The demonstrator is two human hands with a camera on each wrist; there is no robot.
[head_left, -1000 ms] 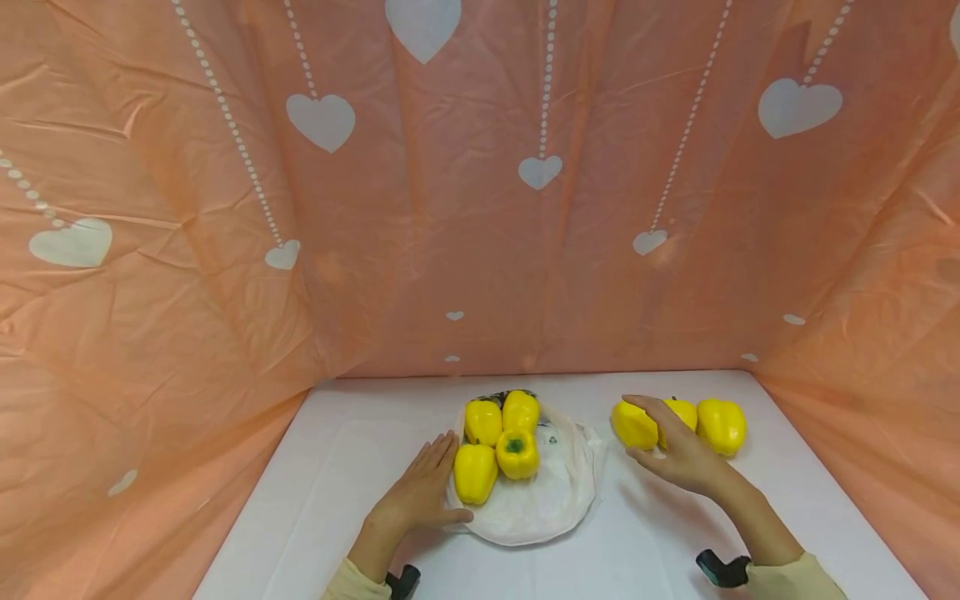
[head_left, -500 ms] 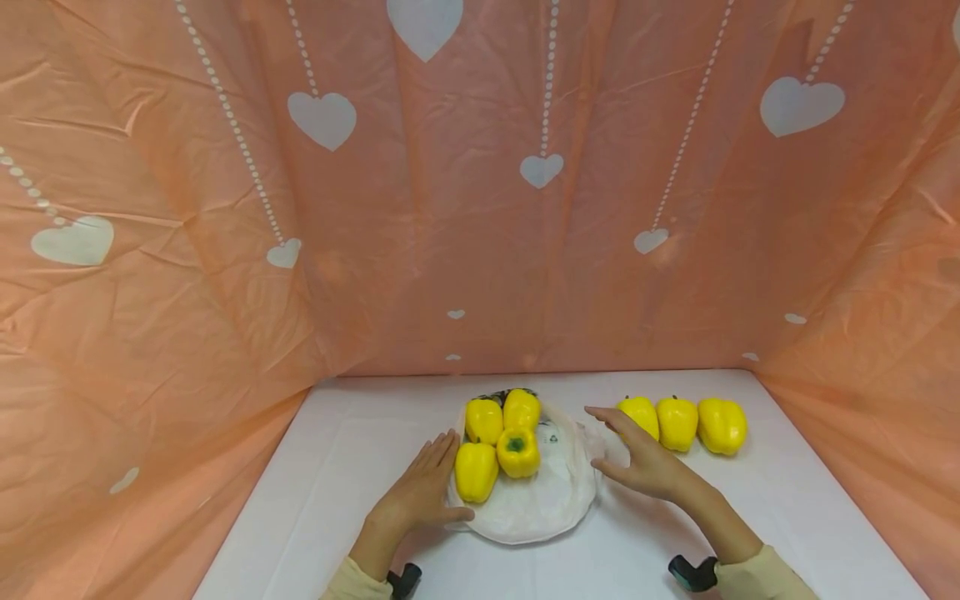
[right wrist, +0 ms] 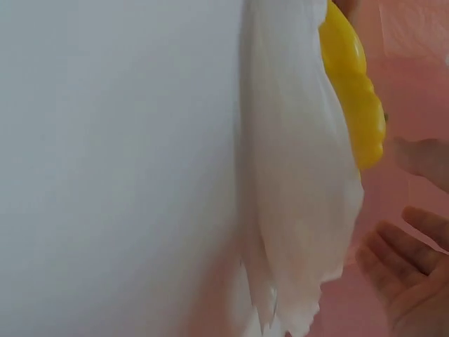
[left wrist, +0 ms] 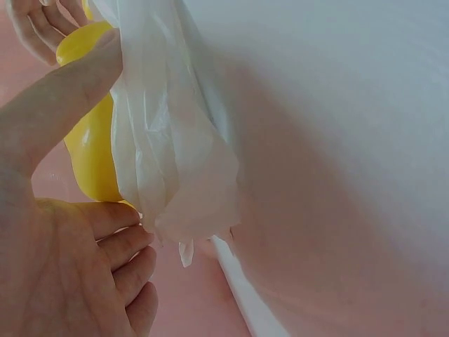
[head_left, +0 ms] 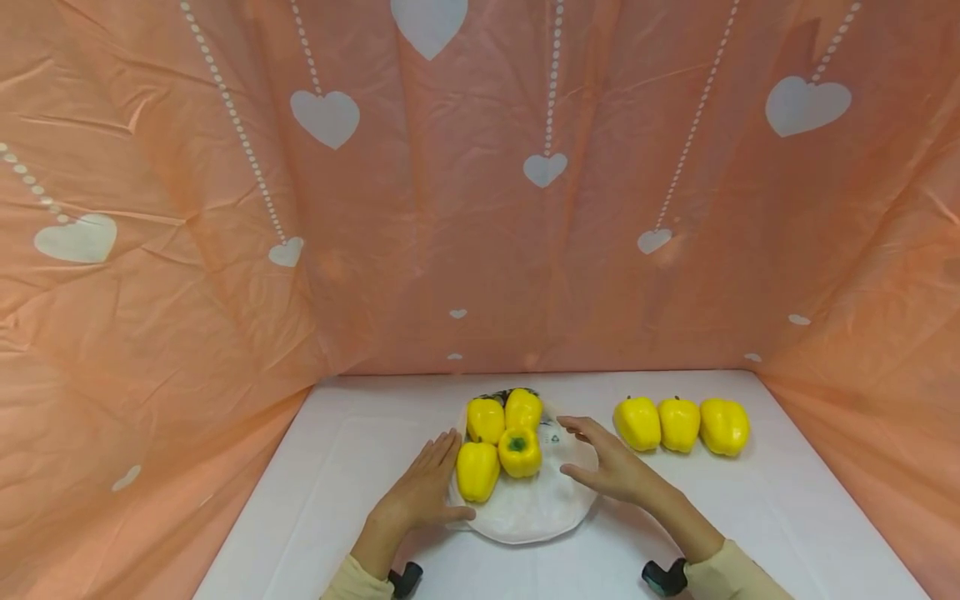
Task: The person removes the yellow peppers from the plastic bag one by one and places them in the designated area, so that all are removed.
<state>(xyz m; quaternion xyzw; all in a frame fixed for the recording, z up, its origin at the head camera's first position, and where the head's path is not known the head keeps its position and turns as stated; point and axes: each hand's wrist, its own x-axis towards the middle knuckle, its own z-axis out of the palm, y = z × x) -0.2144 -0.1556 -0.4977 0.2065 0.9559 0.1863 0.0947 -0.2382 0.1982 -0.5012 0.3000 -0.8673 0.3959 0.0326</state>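
Note:
A thin white plastic bag (head_left: 532,512) stands on the table with its mouth spread wide and its sides crumpled. Several yellow bell peppers (head_left: 477,472) sit in its left part, one with its green stem (head_left: 517,445) facing up. My left hand (head_left: 420,492) lies along the bag's left side, fingers straight and thumb apart; in the left wrist view the thumb and fingertips are at the bag's wall (left wrist: 161,133). My right hand (head_left: 611,467) is over the bag's right edge, thumb and fingers spread, with nothing between them. The right wrist view shows its fingers (right wrist: 403,249) loosely extended.
Three more yellow bell peppers (head_left: 679,425) stand in a row at the back right of the white table (head_left: 360,408). An orange sheet (head_left: 480,250) with white hearts hangs behind and along both sides. Each wrist carries a black device (head_left: 663,577).
My right hand has moved left, away from the row of three peppers, to above the bag's right edge. The left hand and the peppers in the bag have stayed in place.

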